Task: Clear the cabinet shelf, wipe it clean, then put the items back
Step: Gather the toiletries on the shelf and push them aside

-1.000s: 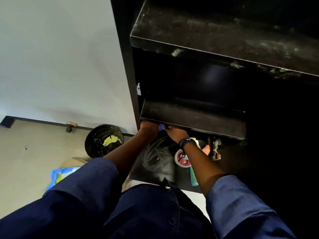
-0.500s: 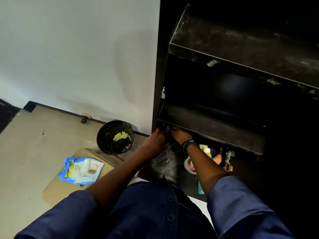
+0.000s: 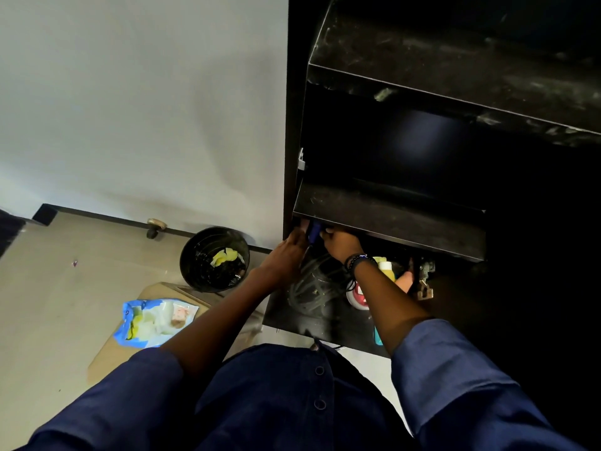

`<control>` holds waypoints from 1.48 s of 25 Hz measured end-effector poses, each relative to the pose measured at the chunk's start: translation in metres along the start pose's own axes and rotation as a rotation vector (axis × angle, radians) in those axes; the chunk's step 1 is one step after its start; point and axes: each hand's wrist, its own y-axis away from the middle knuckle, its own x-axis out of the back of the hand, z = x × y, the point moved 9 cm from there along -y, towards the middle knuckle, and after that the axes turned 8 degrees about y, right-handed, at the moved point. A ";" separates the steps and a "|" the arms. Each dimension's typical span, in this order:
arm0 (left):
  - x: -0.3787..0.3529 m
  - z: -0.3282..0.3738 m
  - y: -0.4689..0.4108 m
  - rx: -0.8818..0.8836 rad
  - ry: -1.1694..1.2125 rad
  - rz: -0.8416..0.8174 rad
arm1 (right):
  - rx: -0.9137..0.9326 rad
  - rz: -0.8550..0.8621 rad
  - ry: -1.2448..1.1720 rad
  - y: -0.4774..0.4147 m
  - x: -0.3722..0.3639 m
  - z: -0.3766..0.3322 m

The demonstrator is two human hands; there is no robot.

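Observation:
The black cabinet has a dusty middle shelf (image 3: 390, 219) with nothing on it and a smeared upper shelf (image 3: 455, 76). Just under the middle shelf's front left corner, my left hand (image 3: 289, 252) and my right hand (image 3: 341, 244) both close on a small blue object (image 3: 314, 231); the shelf edge partly hides my fingertips. On the bottom shelf (image 3: 325, 323) lie coiled dark cables (image 3: 312, 284), a red-and-white round roll (image 3: 356, 296), a yellow-and-white bottle (image 3: 385, 268), a teal comb (image 3: 377, 336) and a metal fitting (image 3: 424, 281).
A black bin (image 3: 214, 258) with yellow scraps stands on the floor against the white wall, left of the cabinet. In front of it a blue-and-white packet (image 3: 156, 320) lies on a piece of cardboard (image 3: 107, 356). A door stop (image 3: 156, 226) sits at the skirting.
My head has turned left, so the cabinet sits further right in view and more floor shows. Both hands stay under the shelf's front left corner on the blue object.

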 end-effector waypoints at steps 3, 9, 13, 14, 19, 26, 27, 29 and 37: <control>0.004 0.006 0.008 0.022 0.040 0.001 | -0.014 0.065 -0.067 0.009 0.004 0.005; -0.018 0.022 0.029 -0.019 0.167 0.061 | 0.017 0.144 -0.121 0.045 -0.008 0.019; -0.059 0.031 0.043 -0.014 0.285 -0.034 | -0.061 0.250 -0.060 0.075 -0.018 0.061; -0.067 0.030 0.044 -0.005 0.316 -0.058 | -0.099 0.254 -0.042 0.080 -0.022 0.076; -0.091 0.014 0.044 0.116 0.350 -0.160 | -0.228 0.135 -0.014 0.096 -0.045 0.130; -0.100 -0.003 0.053 0.269 0.459 -0.189 | -0.200 0.143 0.041 0.084 -0.044 0.121; -0.097 -0.007 0.054 0.287 0.481 -0.167 | -0.191 0.164 0.024 0.083 -0.041 0.113; -0.088 -0.018 0.057 0.336 0.530 -0.109 | -0.128 0.173 -0.003 0.074 -0.043 0.085; -0.065 -0.065 0.088 0.501 0.555 -0.043 | -0.021 0.085 -0.061 0.029 -0.083 -0.018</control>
